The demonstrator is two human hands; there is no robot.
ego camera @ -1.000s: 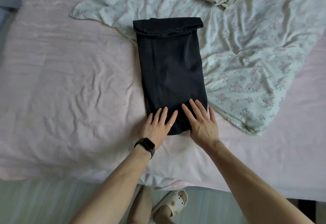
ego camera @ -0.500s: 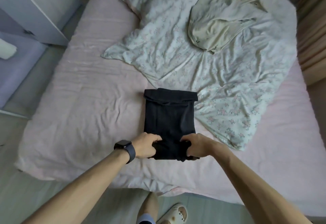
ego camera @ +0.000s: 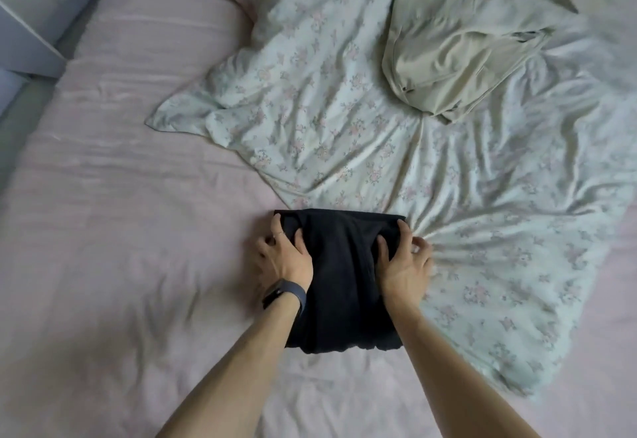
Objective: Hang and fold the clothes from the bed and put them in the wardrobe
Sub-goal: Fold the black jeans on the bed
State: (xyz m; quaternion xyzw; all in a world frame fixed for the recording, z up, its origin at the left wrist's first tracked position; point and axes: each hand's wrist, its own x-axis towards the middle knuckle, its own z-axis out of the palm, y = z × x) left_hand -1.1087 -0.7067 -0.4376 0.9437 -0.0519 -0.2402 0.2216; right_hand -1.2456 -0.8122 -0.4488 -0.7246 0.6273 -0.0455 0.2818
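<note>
Gripping the black garment (ego camera: 341, 282) at its two far corners, the person is bending over the near edge of the bed. The garment is lying as a compact folded block on the pink sheet (ego camera: 120, 196), its right side touching the floral duvet (ego camera: 344, 110).

The left hand (ego camera: 286, 258), with a watch (ego camera: 286, 294) on its wrist, is clutching the far left corner, thumb on top and fingers curling round the edge. The right hand (ego camera: 403, 265) is doing the same on the far right. Holding both corners at once is, I'd say, keeping the layers square as the fold is being laid down. The duvet is bunching in creases beside the right fingers.

Further off, a pale beige garment (ego camera: 458, 51) is lying crumpled on the duvet, not yet folded or hung.
</note>
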